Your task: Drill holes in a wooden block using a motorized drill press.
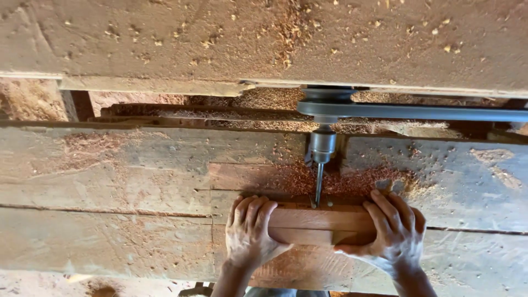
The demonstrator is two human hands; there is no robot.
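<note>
A reddish wooden block (316,223) lies flat on a worn wooden bench (110,187). My left hand (249,234) grips its left end, fingers curled over the far edge. My right hand (393,228) clamps its right end the same way. A thin drill bit (318,187) juts toward me from a metal chuck (322,144) and meets the block's far edge between my hands. Reddish shavings (352,180) lie piled around the bit.
A dark drive belt (429,113) runs from a pulley (328,99) above the chuck to the right edge. A sawdust-strewn plank (220,38) spans the top. A gap full of shavings (181,107) separates the plank from the bench.
</note>
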